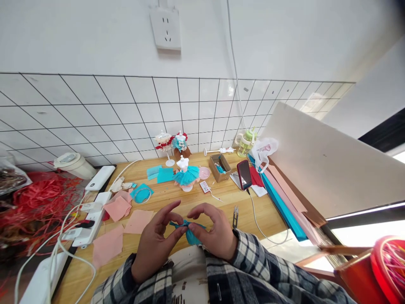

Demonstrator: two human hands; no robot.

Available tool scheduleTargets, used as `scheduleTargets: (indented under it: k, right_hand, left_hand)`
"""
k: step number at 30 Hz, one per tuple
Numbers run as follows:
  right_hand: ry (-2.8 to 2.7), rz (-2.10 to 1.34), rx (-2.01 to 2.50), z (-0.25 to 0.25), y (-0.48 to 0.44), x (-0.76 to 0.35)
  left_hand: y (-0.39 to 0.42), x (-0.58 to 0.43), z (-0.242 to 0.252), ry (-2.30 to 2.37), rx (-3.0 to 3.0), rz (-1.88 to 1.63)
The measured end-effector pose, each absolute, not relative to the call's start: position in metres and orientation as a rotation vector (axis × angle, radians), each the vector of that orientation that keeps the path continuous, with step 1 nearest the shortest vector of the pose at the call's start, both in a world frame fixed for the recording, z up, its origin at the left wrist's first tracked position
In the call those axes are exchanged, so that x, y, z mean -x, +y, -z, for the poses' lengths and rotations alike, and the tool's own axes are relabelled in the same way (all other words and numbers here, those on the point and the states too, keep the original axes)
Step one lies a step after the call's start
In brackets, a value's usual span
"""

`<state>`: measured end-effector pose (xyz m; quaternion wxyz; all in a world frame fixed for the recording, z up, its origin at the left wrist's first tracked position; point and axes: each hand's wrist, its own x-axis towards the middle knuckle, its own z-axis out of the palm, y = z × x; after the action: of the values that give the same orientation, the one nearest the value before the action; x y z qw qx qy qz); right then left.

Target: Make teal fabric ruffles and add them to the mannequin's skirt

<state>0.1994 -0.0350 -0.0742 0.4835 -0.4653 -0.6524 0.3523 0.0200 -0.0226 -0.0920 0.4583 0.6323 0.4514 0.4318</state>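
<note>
Close to my body, at the table's front edge, my left hand (157, 237) and my right hand (216, 231) meet over a small gathered piece of blue crepe paper (191, 238). Thumb and fingers of both hands pinch its bunched upper edge, while the rest hangs below as a small fan. Beyond my hands stands a small white dress form (183, 163) wearing a blue ruffled paper skirt (187, 175). To the right of my right hand lies a pair of thread snips (235, 217). Pink paper squares (108, 245) lie to the left.
Two more dressed forms (163, 141) stand by the tiled wall. A small cardboard box (220, 167), a propped phone (244, 174) and a green bottle (246, 142) are to the right. White cables and a power strip (92, 220) run along the left. A wire coil (142, 194) rests on blue paper.
</note>
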Motion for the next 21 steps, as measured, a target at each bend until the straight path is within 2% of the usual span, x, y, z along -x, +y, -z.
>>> scheduleTargets:
  k: [6,14,21]
  right_hand:
    - [-1.551,-1.030,1.139,0.081,-0.032,-0.197]
    - [-1.163,-1.587,1.029,0.103,-0.024,-0.198]
    - [-0.914,-1.677,0.909,0.112,-0.020,-0.201]
  left_hand:
    - [-0.023,-0.024,0.091,1.138,-1.384,-1.021]
    - [-0.012,-0.023,0.093,1.102,-0.948,-0.927]
    - [-0.013,-0.023,0.101,0.908,-0.815,-0.735]
